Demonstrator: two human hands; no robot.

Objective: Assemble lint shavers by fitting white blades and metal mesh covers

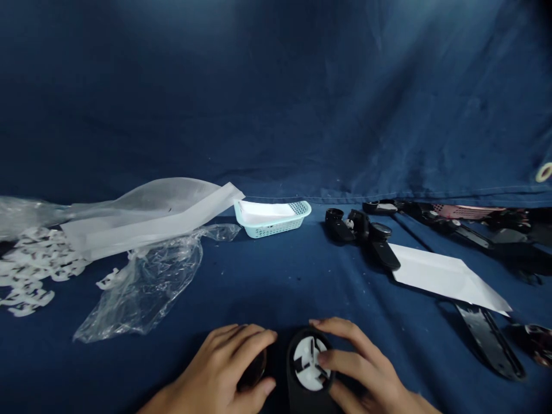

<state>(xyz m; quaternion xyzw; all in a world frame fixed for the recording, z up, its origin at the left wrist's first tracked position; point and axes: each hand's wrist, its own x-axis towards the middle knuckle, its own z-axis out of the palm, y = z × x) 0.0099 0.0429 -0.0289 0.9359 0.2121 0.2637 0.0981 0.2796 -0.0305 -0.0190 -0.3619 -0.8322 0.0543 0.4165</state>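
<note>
A black round part (302, 368) with a white spoked insert (309, 362) in its face lies at the near edge of the blue cloth. My right hand (366, 374) curls over its right side, with the thumb pressing on the white insert. My left hand (224, 368) is closed round a second dark rounded piece (255, 371) just left of it, mostly hidden under the fingers.
Clear plastic bags (146, 276) and several small white plastic clips (30, 270) lie at the left. A pale teal basket (271, 218) sits at the middle back. Black parts (366, 236), a white sheet (444, 276) and more black pieces (491, 339) fill the right.
</note>
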